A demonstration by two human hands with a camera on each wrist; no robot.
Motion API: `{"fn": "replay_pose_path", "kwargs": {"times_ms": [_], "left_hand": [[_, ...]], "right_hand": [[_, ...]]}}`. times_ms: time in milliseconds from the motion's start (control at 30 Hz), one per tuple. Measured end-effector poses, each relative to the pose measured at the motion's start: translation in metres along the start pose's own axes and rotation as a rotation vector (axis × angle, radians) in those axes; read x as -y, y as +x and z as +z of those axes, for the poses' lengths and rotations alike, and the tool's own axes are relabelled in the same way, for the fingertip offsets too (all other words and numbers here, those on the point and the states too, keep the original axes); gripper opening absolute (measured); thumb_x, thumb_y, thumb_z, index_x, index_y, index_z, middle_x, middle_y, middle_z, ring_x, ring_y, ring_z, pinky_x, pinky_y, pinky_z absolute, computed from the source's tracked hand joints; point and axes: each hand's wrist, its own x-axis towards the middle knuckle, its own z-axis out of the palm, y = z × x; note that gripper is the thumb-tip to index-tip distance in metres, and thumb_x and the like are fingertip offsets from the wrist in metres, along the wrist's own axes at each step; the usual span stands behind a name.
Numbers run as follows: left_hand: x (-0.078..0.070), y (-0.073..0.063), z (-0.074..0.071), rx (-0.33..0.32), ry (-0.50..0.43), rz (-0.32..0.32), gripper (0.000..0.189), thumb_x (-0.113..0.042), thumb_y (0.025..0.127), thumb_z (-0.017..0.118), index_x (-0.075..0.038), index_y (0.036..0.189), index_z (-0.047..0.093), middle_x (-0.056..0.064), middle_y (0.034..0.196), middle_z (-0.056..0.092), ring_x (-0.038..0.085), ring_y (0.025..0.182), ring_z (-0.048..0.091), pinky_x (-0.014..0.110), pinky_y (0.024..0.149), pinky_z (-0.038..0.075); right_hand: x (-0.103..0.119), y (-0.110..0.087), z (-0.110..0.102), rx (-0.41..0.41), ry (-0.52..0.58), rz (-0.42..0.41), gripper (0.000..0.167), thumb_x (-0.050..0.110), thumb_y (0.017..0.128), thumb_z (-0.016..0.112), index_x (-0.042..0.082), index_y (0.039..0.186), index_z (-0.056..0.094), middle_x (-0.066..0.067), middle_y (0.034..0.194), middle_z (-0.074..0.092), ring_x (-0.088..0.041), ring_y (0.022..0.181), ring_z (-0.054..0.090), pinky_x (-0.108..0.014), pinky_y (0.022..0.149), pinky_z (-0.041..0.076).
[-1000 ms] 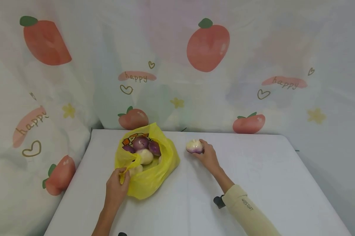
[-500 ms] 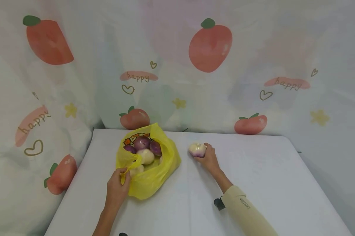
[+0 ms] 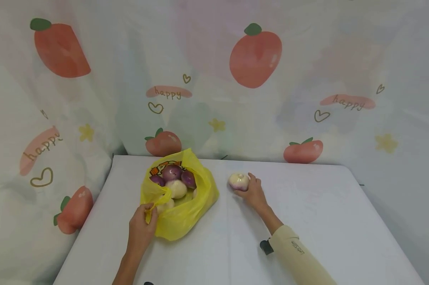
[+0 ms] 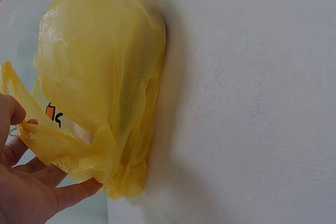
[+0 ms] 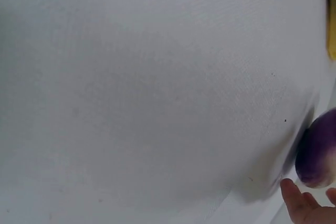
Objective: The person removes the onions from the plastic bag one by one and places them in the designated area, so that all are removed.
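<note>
In the head view, my left hand [image 3: 142, 227] pinches the near left rim of a yellow plastic bag [image 3: 186, 219]. Thumb and fingers grip the bag's bunched edge in the left wrist view. Several round vegetables that look like turnips sit in the bag's open mouth, among them a purple one [image 3: 171, 172] and a white one [image 3: 176, 189]. On the table right of the bag, a single white-and-purple turnip [image 3: 239, 181] sits pale side up. My right hand [image 3: 254, 194] is beside it, thumb and fingers spread around its right side. Whether they still touch it is unclear.
A white table [image 3: 307, 221] carries everything, and a fruit-patterned curtain [image 3: 214, 71] hangs behind and at the left. Near the right sleeve is a small black device [image 3: 266, 247].
The single turnip has come down slightly toward me and turned pale side up. My right thumb and fingers have spread wider. My left hand keeps its hold on the bag.
</note>
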Motion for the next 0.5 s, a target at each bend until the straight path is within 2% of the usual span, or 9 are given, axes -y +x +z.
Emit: {"fn": "replay_pose_path", "kwargs": {"times_ms": [167,333,433,500], "left_hand": [[-0.001,0.0,0.0,-0.002,-0.005,-0.009,0.018,-0.006,0.09,0.061,0.007,0.102,0.059,0.018,0.104,0.063,0.031,0.099,0.059,0.046,0.083,0.048],[0.001,-0.001,0.001,-0.011,-0.001,-0.011,0.018,-0.006,0.089,0.062,0.007,0.102,0.059,0.017,0.104,0.063,0.032,0.101,0.058,0.045,0.085,0.047],[0.001,-0.001,0.001,-0.028,0.009,-0.014,0.018,-0.005,0.089,0.061,0.006,0.102,0.059,0.016,0.103,0.063,0.028,0.096,0.059,0.032,0.082,0.048],[0.001,-0.001,0.001,-0.035,0.014,-0.014,0.017,-0.004,0.088,0.06,0.005,0.103,0.058,0.015,0.104,0.064,0.024,0.088,0.059,0.027,0.075,0.047]], "right_hand": [[0.005,0.002,-0.004,-0.053,-0.074,0.031,0.094,0.027,0.068,0.084,-0.003,0.14,0.032,-0.031,0.125,0.039,-0.047,0.112,0.042,-0.054,0.091,0.038],[0.017,0.001,-0.008,-0.121,-0.126,-0.015,0.092,0.031,0.068,0.083,-0.001,0.139,0.036,-0.028,0.128,0.041,-0.045,0.114,0.041,-0.053,0.092,0.035],[0.031,-0.003,-0.012,-0.118,-0.1,-0.039,0.088,0.033,0.071,0.082,-0.001,0.139,0.036,-0.028,0.129,0.041,-0.043,0.115,0.04,-0.053,0.093,0.035],[0.04,-0.005,-0.014,-0.109,-0.079,-0.046,0.086,0.035,0.074,0.08,0.0,0.139,0.036,-0.027,0.13,0.041,-0.042,0.115,0.041,-0.052,0.093,0.037]]}}
